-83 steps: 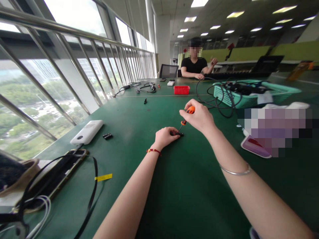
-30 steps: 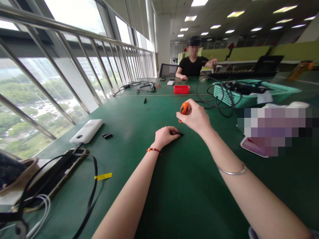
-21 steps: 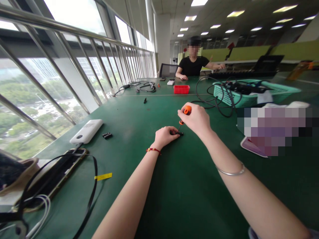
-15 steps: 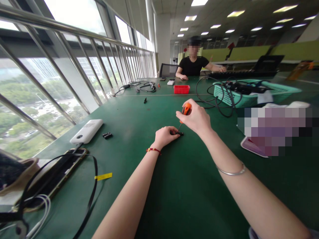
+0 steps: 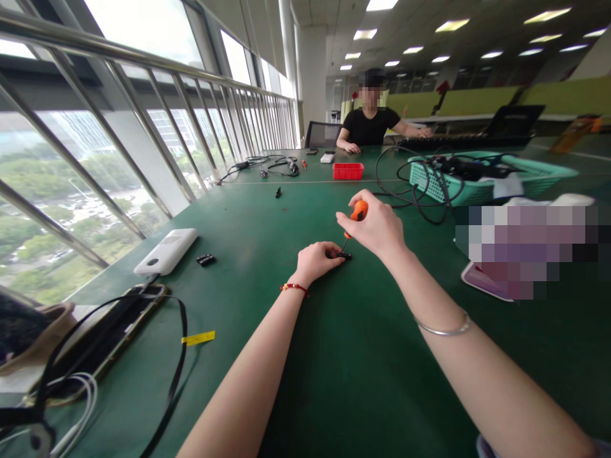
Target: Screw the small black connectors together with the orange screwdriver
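Observation:
My right hand is closed round the orange handle of a small screwdriver, held nearly upright with its tip down on a small black part. My left hand is closed on that black part and pins it to the green table; most of the part is hidden under my fingers. A red string bracelet is on my left wrist and a silver bangle on my right forearm.
A white power bank and a second small black part lie to the left. A phone with black cable sits near left. A teal basket of cables and a red tray stand farther back. Another person sits at the far end.
My right hand has shifted its grip round the screwdriver handle, which tilts a little differently in each frame; its tip stays on the black part. My left hand has not moved. The far person lowered an arm.

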Demonstrator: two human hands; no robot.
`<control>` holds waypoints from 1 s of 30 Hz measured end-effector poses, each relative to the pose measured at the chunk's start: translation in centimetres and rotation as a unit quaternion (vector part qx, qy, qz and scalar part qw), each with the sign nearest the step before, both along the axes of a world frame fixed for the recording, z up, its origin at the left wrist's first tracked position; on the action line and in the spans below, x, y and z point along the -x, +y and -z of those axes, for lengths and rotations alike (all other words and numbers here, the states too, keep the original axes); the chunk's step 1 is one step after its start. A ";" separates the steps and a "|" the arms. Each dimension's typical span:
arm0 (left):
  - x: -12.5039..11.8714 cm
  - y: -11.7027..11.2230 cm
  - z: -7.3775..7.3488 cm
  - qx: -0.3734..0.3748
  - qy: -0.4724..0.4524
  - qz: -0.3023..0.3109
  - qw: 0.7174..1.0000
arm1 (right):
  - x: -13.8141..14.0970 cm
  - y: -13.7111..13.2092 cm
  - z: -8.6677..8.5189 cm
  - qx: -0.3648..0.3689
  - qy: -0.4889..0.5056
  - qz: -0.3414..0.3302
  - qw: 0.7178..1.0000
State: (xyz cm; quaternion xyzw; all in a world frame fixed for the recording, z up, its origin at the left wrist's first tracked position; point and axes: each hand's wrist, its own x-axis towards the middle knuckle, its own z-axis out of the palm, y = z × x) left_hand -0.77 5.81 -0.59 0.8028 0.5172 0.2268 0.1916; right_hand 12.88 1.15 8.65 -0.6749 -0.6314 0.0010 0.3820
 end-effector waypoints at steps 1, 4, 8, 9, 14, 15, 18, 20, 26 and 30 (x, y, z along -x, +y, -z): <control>0.0 0.0 0.0 0.001 0.002 0.001 1.000 | 0.0 0.0 0.0 0.000 -0.002 0.007 1.000; -0.1 -0.1 -0.1 0.005 0.009 -0.001 1.000 | -0.1 0.2 0.2 0.010 -0.005 0.018 1.000; -0.1 -0.1 -0.2 0.006 0.009 -0.005 1.000 | -0.1 0.2 0.1 0.018 0.008 0.004 1.000; -0.1 -0.1 -0.2 0.005 0.008 -0.005 1.000 | -0.1 0.2 0.1 0.016 0.011 0.001 1.000; 0.0 0.0 -0.1 -0.001 0.003 0.001 1.000 | -0.1 0.1 0.0 0.002 -0.002 0.007 1.000; 0.0 0.0 -0.1 -0.001 0.002 0.002 1.000 | -0.1 0.1 0.0 0.002 -0.011 0.015 1.000; 0.0 0.0 0.0 -0.003 0.001 0.004 1.000 | -0.1 0.2 0.2 0.006 -0.022 0.022 0.999; 0.0 0.0 0.0 -0.002 0.001 0.004 1.000 | -0.1 0.3 0.3 0.009 -0.014 0.005 1.000; 0.0 0.0 0.0 0.000 -0.002 0.001 1.000 | 0.0 0.1 0.1 0.000 -0.019 -0.010 1.000; 0.0 0.0 0.0 -0.001 -0.001 0.003 1.000 | 0.0 0.1 0.2 0.005 -0.021 0.011 1.000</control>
